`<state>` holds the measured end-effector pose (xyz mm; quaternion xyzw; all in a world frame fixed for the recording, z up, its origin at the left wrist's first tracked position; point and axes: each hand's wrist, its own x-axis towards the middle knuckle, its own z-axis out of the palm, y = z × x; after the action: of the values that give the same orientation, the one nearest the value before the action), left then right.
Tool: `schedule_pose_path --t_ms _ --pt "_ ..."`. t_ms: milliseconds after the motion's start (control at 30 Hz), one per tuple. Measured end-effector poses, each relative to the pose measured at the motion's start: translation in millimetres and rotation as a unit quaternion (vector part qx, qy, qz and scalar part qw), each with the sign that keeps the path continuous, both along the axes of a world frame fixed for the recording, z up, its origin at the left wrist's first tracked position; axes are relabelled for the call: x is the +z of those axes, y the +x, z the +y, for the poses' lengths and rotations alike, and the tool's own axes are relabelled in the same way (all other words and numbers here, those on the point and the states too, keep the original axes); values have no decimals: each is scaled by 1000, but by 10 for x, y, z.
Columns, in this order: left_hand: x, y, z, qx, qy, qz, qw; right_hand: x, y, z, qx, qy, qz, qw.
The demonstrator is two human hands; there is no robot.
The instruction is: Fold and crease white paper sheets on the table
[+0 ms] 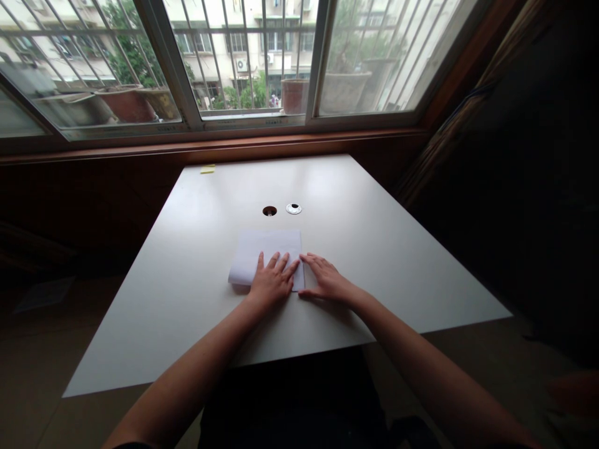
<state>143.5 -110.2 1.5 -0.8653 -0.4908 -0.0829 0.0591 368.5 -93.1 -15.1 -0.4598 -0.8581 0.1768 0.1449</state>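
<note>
A white sheet of paper lies doubled over on the white table, its left side bulging up in a soft, uncreased curve. My left hand rests flat on the paper near its right side, fingers spread. At the paper's right edge is my right hand, its fingertips touching that edge and its thumb stretched out near the lower right corner. Nothing is gripped in either hand.
Beyond the paper, the table has a round hole with a silvery ring-shaped cover beside it. Yellow sticky strips are at the far left corner. A barred window with potted plants outside stands behind the table.
</note>
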Motion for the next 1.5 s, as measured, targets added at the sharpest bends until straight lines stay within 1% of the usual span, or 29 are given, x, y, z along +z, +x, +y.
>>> schedule_pose_path --t_ms 100,233,500,633,900,1100,1367,1500 --pt "5 8 5 -3 4 0 1000 32 33 25 15 -16 10 1000" --pt "9 15 -17 3 10 -1 1000 57 50 33 26 -7 18 999" --pt "12 11 -37 16 5 -5 1000 23 -27 -38 -5 31 -2 1000" --pt "5 11 -17 15 4 -1 1000 -5 -44 -54 -6 46 -5 999" --pt "-2 11 -25 13 10 -4 1000 1 -32 -42 -5 31 -3 1000" --pt "15 12 -31 17 3 -4 1000 -33 -20 -24 1 28 0 1000" --pt "-2 20 -22 13 4 -7 1000 -31 -76 -50 -28 35 -20 999" --pt "12 25 -29 13 3 -8 1000 -27 -65 -34 -28 18 -19 999"
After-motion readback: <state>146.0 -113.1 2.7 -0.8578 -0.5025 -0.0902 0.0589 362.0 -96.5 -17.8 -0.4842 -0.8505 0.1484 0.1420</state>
